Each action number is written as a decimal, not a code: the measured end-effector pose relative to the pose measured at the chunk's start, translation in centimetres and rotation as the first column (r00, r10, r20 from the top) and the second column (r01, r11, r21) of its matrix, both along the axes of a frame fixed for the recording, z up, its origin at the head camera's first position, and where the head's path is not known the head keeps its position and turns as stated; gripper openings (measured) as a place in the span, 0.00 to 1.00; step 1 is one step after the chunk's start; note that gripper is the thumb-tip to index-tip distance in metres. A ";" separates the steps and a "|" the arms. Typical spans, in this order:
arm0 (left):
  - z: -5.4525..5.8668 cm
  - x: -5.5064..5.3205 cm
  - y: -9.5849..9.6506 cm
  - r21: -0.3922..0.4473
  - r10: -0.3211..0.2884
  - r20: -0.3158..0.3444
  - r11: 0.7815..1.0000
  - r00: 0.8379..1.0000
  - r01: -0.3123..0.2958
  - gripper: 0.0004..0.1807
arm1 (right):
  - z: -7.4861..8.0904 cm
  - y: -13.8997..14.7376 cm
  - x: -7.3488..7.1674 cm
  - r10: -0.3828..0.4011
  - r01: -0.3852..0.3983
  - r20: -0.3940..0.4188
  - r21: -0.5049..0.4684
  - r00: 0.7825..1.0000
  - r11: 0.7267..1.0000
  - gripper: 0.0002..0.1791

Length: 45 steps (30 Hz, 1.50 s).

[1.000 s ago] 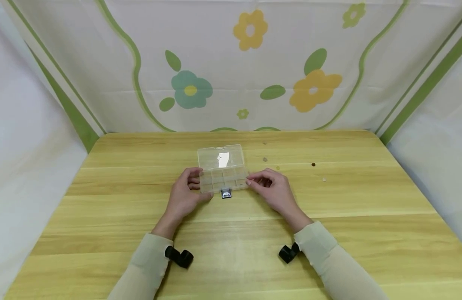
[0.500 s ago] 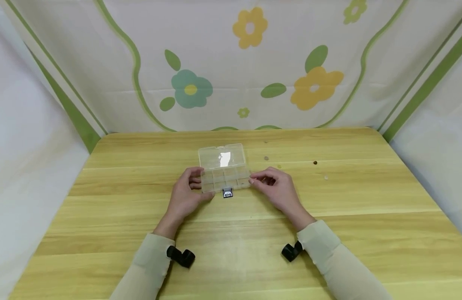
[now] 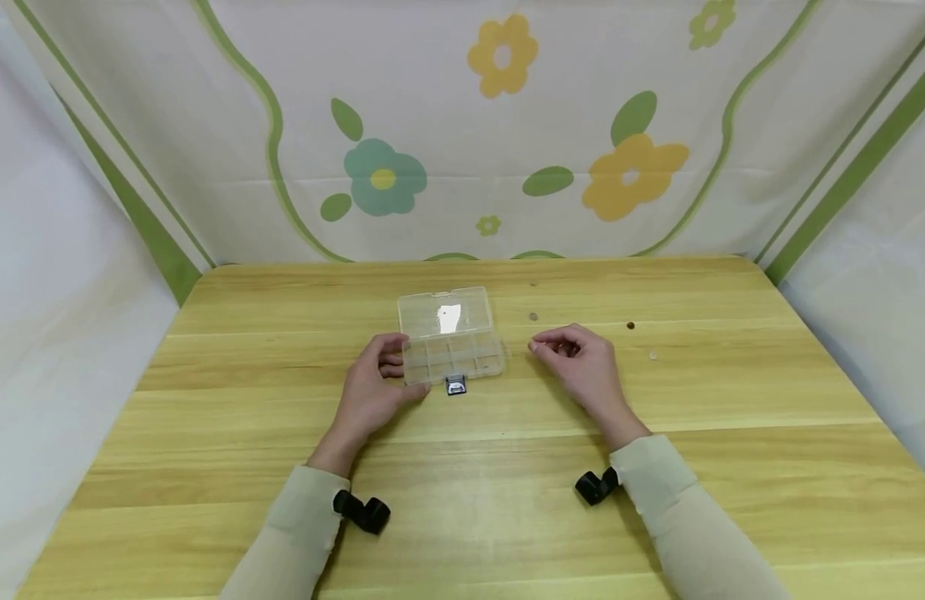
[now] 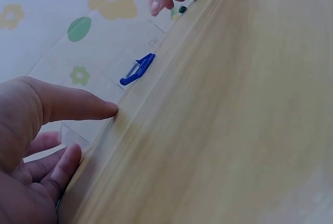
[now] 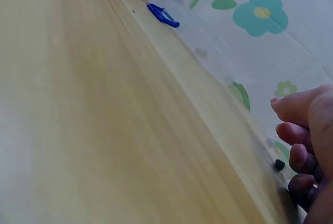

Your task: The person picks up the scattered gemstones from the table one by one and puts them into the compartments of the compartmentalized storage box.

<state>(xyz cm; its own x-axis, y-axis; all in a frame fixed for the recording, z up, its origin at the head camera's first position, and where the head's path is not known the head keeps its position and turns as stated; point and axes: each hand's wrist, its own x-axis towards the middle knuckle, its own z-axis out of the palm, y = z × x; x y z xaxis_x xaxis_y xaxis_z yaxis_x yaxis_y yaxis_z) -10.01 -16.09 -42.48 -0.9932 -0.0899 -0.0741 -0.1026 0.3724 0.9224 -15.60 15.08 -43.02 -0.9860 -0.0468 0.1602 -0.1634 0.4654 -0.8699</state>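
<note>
A clear plastic compartment box [image 3: 451, 348] stands on the table with its lid raised and a blue latch [image 3: 456, 384] at its front. My left hand [image 3: 374, 379] grips the box's left end, thumb at the front corner and fingers at the side. A small brownish bead [image 5: 200, 52] shows through the box's wall in the right wrist view. To the right of the box, apart from it, my right hand [image 3: 582, 367] hovers low over the table. Its fingers are loosely bent, thumb apart from them in the right wrist view, with nothing visible between.
Several small beads lie on the wooden table [image 3: 462, 500]: a dark brown one [image 3: 631, 326], a whitish one [image 3: 653, 356] and a grey one [image 3: 533, 317] behind my right hand. A flowered curtain [image 3: 462, 133] hangs along the table's back edge.
My right hand has moved from the box's right edge to the right and slightly back, over the spot where a yellowish bead showed before. The left hand and box stay put.
</note>
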 end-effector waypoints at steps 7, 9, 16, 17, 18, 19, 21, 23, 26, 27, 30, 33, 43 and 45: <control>0.0 0.0 -0.1 0.002 -0.007 0.003 1.000 1.000 0.007 0.44 | 0.0 1.2 -0.7 -0.082 0.082 0.023 0.011 0.996 0.997 0.09; 0.0 0.0 -0.1 0.006 -0.008 0.003 1.000 1.000 0.008 0.44 | 0.0 1.5 -0.9 -0.105 0.105 0.036 0.013 0.994 0.994 0.09; 0.0 0.0 -0.1 0.022 -0.008 0.006 1.000 1.000 0.008 0.44 | -0.1 2.5 -1.3 -0.172 0.170 0.066 0.039 0.983 0.985 0.08; 0.0 0.0 -0.1 0.023 -0.009 0.005 1.000 1.000 0.009 0.44 | -0.1 2.6 -1.4 -0.176 0.173 0.065 0.041 0.982 0.984 0.08; 0.0 0.0 -0.1 0.025 -0.009 0.004 1.000 1.000 0.009 0.44 | -0.1 2.7 -1.4 -0.177 0.175 0.064 0.046 0.982 0.984 0.08; 0.0 0.0 -0.1 0.027 -0.009 0.002 1.000 1.000 0.009 0.44 | -0.1 2.8 -1.5 -0.177 0.174 0.066 0.050 0.982 0.983 0.09; 0.0 0.0 -0.1 0.029 -0.009 0.000 1.000 1.000 0.009 0.44 | 0.0 3.0 -1.6 -0.174 0.170 0.072 0.062 0.982 0.984 0.10; 0.0 0.0 -0.1 0.030 -0.008 -0.001 1.000 1.000 0.008 0.44 | 0.0 3.2 -1.6 -0.170 0.164 0.088 0.076 0.981 0.984 0.11; 0.0 0.0 -0.1 0.027 -0.008 0.000 1.000 1.000 0.008 0.44 | 0.1 3.5 -1.6 -0.163 0.151 0.106 0.106 0.981 0.983 0.13; 0.0 0.0 -0.1 0.026 -0.008 0.000 1.000 1.000 0.008 0.44 | 0.1 3.6 -1.6 -0.157 0.145 0.110 0.113 0.981 0.983 0.13; 0.0 0.0 -0.1 0.025 -0.010 0.001 1.000 1.000 0.010 0.44 | 0.0 3.9 -1.6 -0.134 0.118 0.106 0.146 0.985 0.982 0.13; 0.0 0.0 -0.1 0.025 -0.010 0.001 1.000 1.000 0.010 0.44 | -0.1 4.0 -1.6 -0.101 0.083 0.090 0.180 0.991 0.980 0.12; 0.0 0.0 -0.1 0.016 -0.009 -0.002 1.000 1.000 0.009 0.43 | -0.2 4.1 -1.6 -0.035 0.020 0.061 0.237 0.998 0.971 0.10; 0.0 0.1 -0.1 0.016 -0.008 -0.003 1.000 1.000 0.008 0.43 | -0.2 4.1 -1.6 -0.030 0.016 0.055 0.249 0.998 0.968 0.10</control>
